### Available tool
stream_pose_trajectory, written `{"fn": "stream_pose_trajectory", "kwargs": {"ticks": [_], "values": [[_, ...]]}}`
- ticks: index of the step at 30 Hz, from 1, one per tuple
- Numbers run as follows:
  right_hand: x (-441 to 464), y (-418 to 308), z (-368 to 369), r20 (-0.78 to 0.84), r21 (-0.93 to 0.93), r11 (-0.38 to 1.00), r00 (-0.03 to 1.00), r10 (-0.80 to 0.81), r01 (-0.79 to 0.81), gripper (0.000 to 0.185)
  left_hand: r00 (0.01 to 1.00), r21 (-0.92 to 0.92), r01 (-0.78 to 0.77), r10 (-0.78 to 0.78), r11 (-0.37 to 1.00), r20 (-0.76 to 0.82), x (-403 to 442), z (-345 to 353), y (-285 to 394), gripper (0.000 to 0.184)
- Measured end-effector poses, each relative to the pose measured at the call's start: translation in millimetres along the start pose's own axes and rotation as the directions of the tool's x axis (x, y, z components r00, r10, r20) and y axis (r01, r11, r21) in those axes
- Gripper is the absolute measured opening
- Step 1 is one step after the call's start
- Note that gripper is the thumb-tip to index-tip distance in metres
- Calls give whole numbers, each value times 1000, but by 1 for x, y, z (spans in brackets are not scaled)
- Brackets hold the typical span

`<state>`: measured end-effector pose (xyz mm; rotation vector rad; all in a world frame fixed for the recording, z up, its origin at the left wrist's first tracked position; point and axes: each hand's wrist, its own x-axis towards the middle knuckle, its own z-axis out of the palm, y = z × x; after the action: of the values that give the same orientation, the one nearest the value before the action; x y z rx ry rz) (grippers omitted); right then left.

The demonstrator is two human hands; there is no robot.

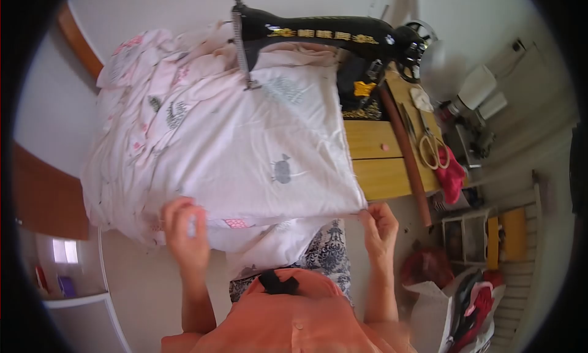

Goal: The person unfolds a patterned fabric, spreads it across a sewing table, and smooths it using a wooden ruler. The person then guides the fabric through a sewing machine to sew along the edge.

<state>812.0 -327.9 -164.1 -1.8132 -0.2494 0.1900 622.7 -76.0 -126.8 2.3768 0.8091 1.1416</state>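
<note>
A large white and pale pink printed fabric [245, 151] spreads over the sewing table, with grey apple and leaf prints and some pink patches. My right hand [380, 227] pinches its near right corner between thumb and fingers. On the near edge to the left, my left hand [185, 233] has its fingers curled onto the cloth; they are slightly blurred. The edge runs nearly straight between the two hands, and a loose fold hangs below it over my lap. Behind, the black sewing machine [312, 31] has its needle end above the fabric.
Scissors [432, 151] with pale handles lie at the table's right side, beside a long brown wooden strip [404, 151] and a bright pink cloth [450, 176]. A small pink piece [384, 147] rests on the yellow tabletop [373, 169]. Bags [471, 310] stand on the floor at right.
</note>
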Motion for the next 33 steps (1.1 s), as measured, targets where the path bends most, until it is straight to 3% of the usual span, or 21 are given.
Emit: {"fn": "stream_pose_trajectory", "kwargs": {"ticks": [3,7,11,15,21,24,28,31,33], "values": [[-2,6,7,-50,176,982,996,-68,76,5,936,-305,-266,321,914,143,-3,28,49,16],[-4,7,9,30,298,953,998,49,-55,5,767,-528,-460,619,714,168,48,67,103,17],[-5,12,14,68,427,901,996,55,-79,5,468,-501,-668,834,550,292,125,147,124,18],[-7,4,21,101,604,778,985,139,-172,11,150,-481,-754,830,448,538,155,208,106,19],[-8,12,23,213,611,739,958,190,-283,14,79,-546,-655,766,522,638,165,219,101,10],[-8,11,18,304,617,712,936,178,-335,12,109,-532,-680,787,504,607,165,216,106,9],[-10,12,18,261,690,656,950,171,-308,12,326,-402,-782,862,477,389,149,221,114,10],[-7,13,14,129,600,775,980,152,-199,13,429,-283,-796,829,535,360,129,235,104,9],[-8,19,12,106,554,810,981,163,-194,15,560,-331,-689,763,646,322,115,246,97,18]]}}
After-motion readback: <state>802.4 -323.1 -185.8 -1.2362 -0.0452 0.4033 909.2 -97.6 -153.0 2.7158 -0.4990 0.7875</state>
